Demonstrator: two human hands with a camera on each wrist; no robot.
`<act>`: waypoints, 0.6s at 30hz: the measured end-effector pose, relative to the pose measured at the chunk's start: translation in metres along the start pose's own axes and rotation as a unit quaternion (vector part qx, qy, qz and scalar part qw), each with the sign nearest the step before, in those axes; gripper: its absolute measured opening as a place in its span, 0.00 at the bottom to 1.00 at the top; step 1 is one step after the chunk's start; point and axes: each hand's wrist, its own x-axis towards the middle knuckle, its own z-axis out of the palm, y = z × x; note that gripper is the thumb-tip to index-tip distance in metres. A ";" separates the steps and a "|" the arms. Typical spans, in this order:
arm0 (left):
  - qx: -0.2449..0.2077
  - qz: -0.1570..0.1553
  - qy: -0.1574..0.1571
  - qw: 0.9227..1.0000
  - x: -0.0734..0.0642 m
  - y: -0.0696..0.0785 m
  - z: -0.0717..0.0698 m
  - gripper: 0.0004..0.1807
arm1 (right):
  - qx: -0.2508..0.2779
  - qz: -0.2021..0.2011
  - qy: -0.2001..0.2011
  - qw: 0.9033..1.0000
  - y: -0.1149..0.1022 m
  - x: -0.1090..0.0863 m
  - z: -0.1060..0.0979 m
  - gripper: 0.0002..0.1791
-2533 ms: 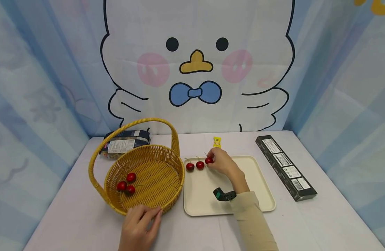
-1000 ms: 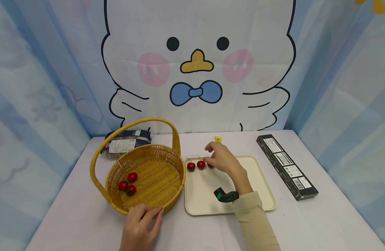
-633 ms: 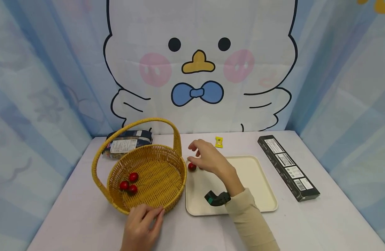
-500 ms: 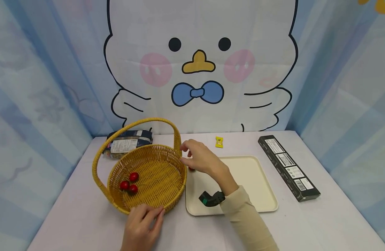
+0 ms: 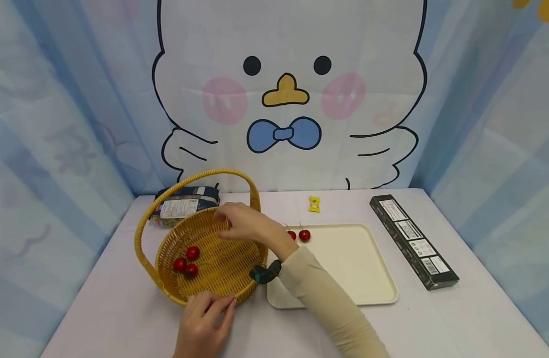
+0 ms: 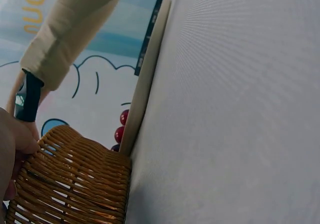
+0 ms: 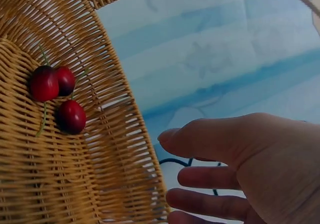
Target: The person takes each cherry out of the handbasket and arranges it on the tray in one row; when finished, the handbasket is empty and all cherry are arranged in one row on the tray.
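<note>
My left hand [image 5: 204,320] pinches the near rim of a yellow wicker basket [image 5: 231,263] with an arched handle. Three dark red cherries [image 7: 71,116] with green stems lie together in the basket's left side. Over the basket's back right part reaches my right hand [image 5: 247,223], fingers loosely bent and thumb apart, holding nothing. Just right of the basket lies a cream tray [image 5: 341,268]. At the tray's back left corner are more cherries [image 5: 304,235], partly hidden behind my right wrist; the left wrist view shows cherries [image 6: 119,134] lined along the tray.
Behind the basket sits a dark food packet [image 5: 180,206] with a white label. A small yellow wrapped candy [image 5: 314,204] lies behind the tray. A long black box [image 5: 413,241] is at the right. A printed curtain [image 5: 283,164] closes off the back.
My right hand has let go of a cherry in the tray's row and moved left, over the tray, to above the basket. The left hand has stayed at the basket's rim.
</note>
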 end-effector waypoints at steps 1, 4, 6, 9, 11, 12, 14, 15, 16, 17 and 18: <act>0.000 0.001 0.000 1.000 0.000 0.000 0.000 0.24 | 0.001 0.000 -0.006 1.000 -0.001 0.005 0.002 0.22; 0.001 0.002 0.001 1.000 0.000 0.000 -0.001 0.24 | 0.006 0.003 -0.018 1.000 -0.002 0.020 0.007 0.23; -0.001 -0.001 -0.002 1.000 0.000 0.000 -0.002 0.25 | 0.012 0.004 -0.024 1.000 -0.002 0.028 0.011 0.23; 0.002 -0.008 -0.010 1.000 0.000 0.000 -0.003 0.26 | 0.012 0.009 -0.038 0.999 -0.003 0.039 0.018 0.23; 0.008 -0.005 -0.011 1.000 0.000 0.000 -0.003 0.27 | 0.009 0.011 -0.048 0.999 -0.004 0.045 0.024 0.23; 0.009 -0.003 -0.010 1.000 0.000 0.000 -0.003 0.27 | 0.006 0.011 -0.053 0.999 -0.005 0.048 0.026 0.23; 0.008 0.002 -0.007 1.000 0.001 -0.001 -0.003 0.27 | 0.002 0.007 -0.063 0.998 -0.007 0.053 0.032 0.23; 0.007 0.005 -0.005 1.000 0.001 -0.001 -0.002 0.27 | 0.007 0.005 -0.070 0.998 -0.008 0.055 0.034 0.22; 0.006 0.008 -0.002 1.000 0.001 -0.001 -0.002 0.26 | 0.010 0.004 -0.077 0.997 -0.009 0.057 0.036 0.22; 0.001 0.009 0.001 1.000 0.001 -0.002 -0.002 0.25 | 0.013 0.005 -0.085 0.996 -0.010 0.059 0.039 0.22; -0.002 0.010 0.002 1.000 0.000 -0.002 -0.001 0.25 | 0.014 0.006 -0.093 0.996 -0.011 0.060 0.041 0.22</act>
